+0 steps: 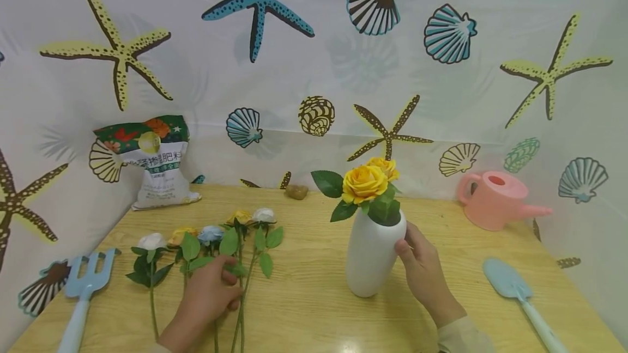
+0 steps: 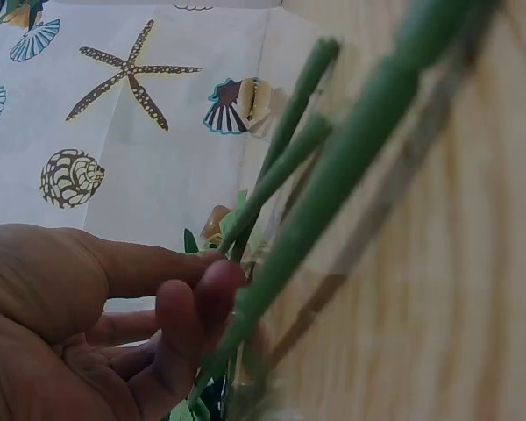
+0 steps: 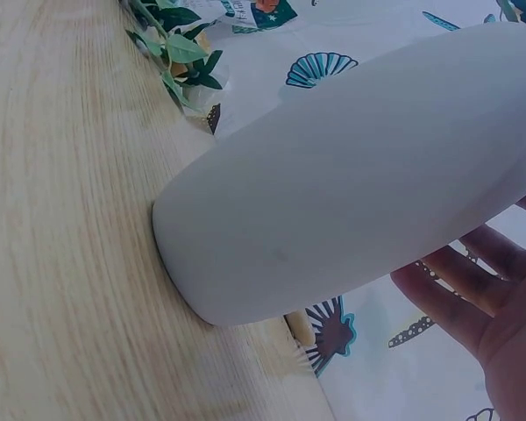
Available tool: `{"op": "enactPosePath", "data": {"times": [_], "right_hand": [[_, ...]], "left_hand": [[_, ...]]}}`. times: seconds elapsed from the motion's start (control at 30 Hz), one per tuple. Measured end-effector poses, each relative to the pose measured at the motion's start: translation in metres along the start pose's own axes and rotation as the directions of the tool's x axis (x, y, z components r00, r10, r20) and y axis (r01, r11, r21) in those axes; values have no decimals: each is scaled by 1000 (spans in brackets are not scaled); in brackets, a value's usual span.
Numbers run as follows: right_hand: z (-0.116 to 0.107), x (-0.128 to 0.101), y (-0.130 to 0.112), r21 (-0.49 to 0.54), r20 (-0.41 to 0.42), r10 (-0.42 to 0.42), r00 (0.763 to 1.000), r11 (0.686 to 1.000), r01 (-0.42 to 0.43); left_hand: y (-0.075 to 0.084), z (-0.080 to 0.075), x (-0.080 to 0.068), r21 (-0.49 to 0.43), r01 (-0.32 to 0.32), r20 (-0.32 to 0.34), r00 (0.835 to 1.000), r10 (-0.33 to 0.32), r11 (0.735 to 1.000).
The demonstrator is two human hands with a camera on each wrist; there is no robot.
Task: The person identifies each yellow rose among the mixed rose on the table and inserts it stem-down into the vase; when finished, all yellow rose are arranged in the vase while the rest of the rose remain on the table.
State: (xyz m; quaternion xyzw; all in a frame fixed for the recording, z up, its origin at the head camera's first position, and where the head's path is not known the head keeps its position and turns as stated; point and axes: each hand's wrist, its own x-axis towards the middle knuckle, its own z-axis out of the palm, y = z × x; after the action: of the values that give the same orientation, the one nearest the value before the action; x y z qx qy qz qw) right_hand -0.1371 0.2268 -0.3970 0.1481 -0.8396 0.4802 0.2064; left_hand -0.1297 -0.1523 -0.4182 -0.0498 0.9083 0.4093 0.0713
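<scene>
A white vase [image 1: 371, 255] stands on the table with yellow roses [image 1: 365, 182] and green leaves at its mouth. My right hand [image 1: 426, 271] holds the vase from its right side, thumb in front. In the right wrist view the fingers [image 3: 451, 303] lie along the vase [image 3: 351, 184]. My left hand [image 1: 208, 293] is over the laid-out artificial roses. The left wrist view has its fingertips pinching at a thin green stem [image 2: 276, 180]; a thicker stem [image 2: 333, 197] passes close by. Which bloom belongs to the pinched stem is hidden. Nearby lie a blue rose [image 1: 211, 234] and a white rose [image 1: 264, 215].
At far left lies a light-blue hand fork [image 1: 88, 282]; a blue trowel [image 1: 510, 282] lies at right. A pink watering can [image 1: 495, 200] stands back right, a fertilizer bag [image 1: 162, 173] back left. A small brown stone-like object [image 1: 296, 192] sits by the patterned curtain.
</scene>
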Motion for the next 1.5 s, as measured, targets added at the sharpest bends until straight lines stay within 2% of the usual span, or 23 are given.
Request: {"op": "enactPosePath", "data": {"times": [0.17,0.37,0.8,1.13,1.37,1.5], "right_hand": [[0,1,-1,6,8,-2,1000,1000,2],[0,1,-1,28,12,0,1000,1000,0],[-1,0,-1,32,10,-1,1000,1000,0],[-1,1,-1,32,20,-9,1000,999,8],[0,1,0,36,17,-6,1000,999,6],[-1,2,0,38,15,-6,1000,999,6]], "left_hand": [[3,5,1,82,-16,-13,1000,17,996],[8,11,6,201,-42,-44,998,51,979],[11,23,5,294,-129,-45,988,149,947],[9,22,7,316,-174,-68,976,206,933],[11,16,4,220,-132,-67,986,150,966],[15,10,1,181,-129,-92,985,147,975]]}}
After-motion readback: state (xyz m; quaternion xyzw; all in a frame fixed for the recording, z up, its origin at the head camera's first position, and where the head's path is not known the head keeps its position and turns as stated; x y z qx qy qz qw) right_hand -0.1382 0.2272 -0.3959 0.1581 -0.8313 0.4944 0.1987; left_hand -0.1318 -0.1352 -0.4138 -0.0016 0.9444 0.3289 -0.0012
